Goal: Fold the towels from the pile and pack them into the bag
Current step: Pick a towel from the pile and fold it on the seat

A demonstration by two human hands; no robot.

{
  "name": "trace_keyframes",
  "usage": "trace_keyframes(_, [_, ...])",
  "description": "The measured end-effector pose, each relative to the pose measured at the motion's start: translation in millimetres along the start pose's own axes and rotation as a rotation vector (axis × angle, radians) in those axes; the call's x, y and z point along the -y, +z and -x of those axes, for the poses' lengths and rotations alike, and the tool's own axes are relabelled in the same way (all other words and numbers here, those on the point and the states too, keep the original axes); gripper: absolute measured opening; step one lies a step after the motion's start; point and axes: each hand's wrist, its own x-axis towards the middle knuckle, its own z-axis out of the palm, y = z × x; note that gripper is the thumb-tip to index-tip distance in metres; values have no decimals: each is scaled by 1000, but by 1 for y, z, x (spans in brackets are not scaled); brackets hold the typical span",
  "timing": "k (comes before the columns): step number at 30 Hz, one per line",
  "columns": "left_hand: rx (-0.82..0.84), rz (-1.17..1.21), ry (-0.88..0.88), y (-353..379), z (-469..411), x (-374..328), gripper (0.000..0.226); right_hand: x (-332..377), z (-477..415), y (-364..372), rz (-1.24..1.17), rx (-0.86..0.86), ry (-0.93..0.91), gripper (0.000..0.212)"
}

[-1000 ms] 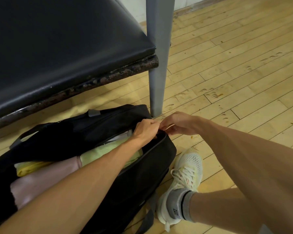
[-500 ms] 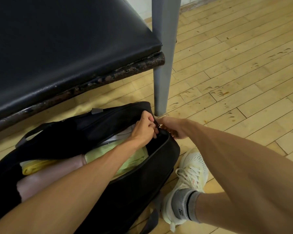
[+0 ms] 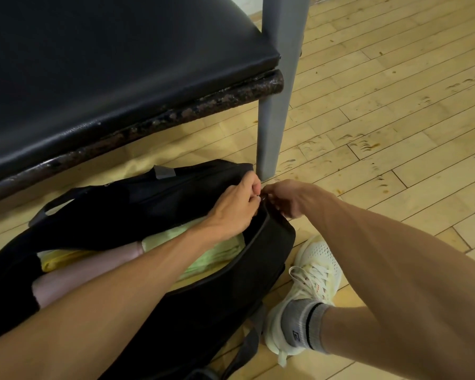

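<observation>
Pale wood-strip floor (image 3: 381, 138) is carrying everything in view, its boards showing dark scuff marks toward 2 o'clock. Lying directly on it, toward 7 o'clock, is a black bag (image 3: 209, 305), and a grey post (image 3: 274, 111) of the black padded bench (image 3: 107, 72) is standing just beyond the bag's far end at 12 o'clock. A white sneaker (image 3: 313, 275) is resting on the boards just beside the bag, toward 5 o'clock.
</observation>
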Motion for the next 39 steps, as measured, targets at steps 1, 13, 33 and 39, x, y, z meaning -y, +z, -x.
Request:
trace_keyframes(1, [2, -14, 15, -5, 6, 1, 23, 1, 3, 2, 44, -29, 4, 30])
trace_keyframes(13, [-44, -7, -39, -62, 91, 43, 20, -5, 12, 28, 529, -489, -310, 18])
trace_keyframes(33, [-278, 282, -214, -38, 109, 25, 24, -34, 86, 73, 1608, -361, -1392, 20])
trace_keyframes(39, [-302, 401, -226, -40, 117, 20, 22, -46, 92, 64, 1548, -279, -1278, 48])
